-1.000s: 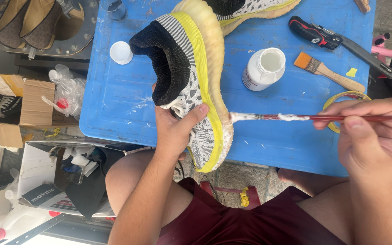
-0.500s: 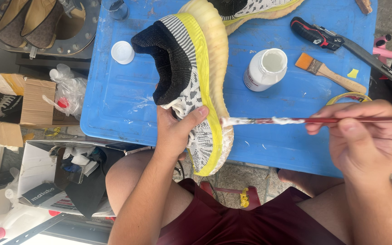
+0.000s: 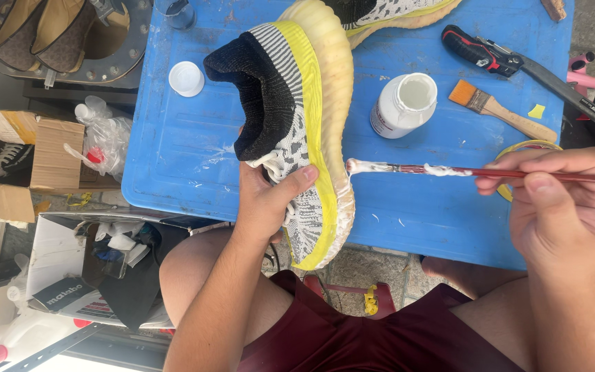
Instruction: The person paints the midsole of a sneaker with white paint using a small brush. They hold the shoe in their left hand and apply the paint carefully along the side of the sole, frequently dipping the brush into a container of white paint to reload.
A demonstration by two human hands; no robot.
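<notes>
Left hand (image 3: 264, 207) grips your sneaker (image 3: 297, 131) w/ thumb across the knit upper, fingers hidden behind; shoe tilted on its side over the blue table (image 3: 180, 151) edge. Right hand (image 3: 565, 207) pinches a thin brush (image 3: 449, 171), white tip touching the sole; handle end cut off at frame edge.

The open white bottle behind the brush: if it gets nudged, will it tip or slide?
The white bottle looks squat and upright on the blue table, so it would probably slide before tipping. Its cap lies apart, so any tip would likely spill. It is probably light plastic.
</notes>
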